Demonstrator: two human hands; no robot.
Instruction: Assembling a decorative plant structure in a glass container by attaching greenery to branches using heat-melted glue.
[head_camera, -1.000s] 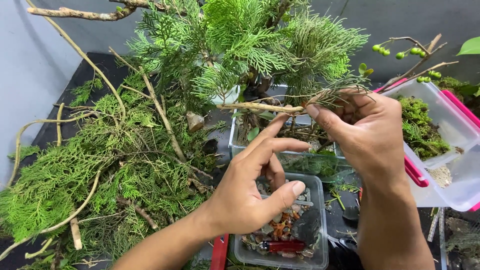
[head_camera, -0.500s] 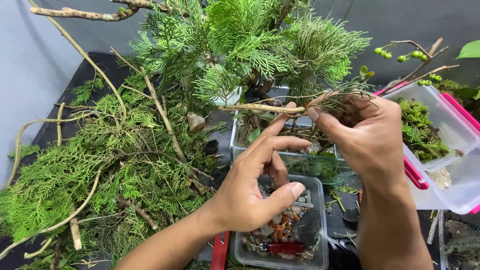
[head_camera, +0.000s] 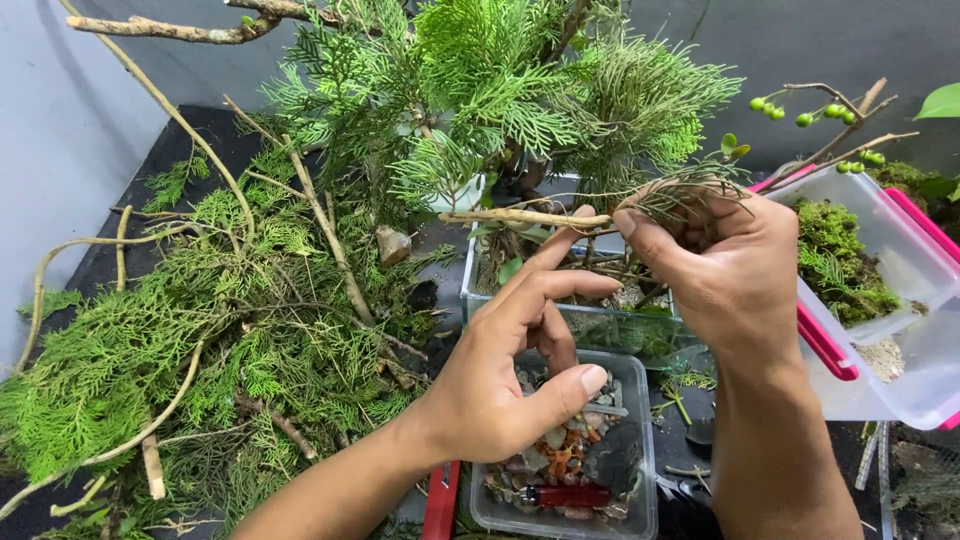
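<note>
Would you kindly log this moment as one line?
left hand: fingertips on twig | right hand: pinching twig's leafy end | below: tub of stones | right: moss box

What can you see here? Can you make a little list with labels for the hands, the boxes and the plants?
left hand: open, fingertips touching a pale bare twig
right hand: pinching the twig's leafy end
clear tub: under the left hand, holds coloured pebbles
glass tank: behind the tub, with plants inside
pink-clipped box: on the right, with moss in it
cut green branches: piled on the left
</note>
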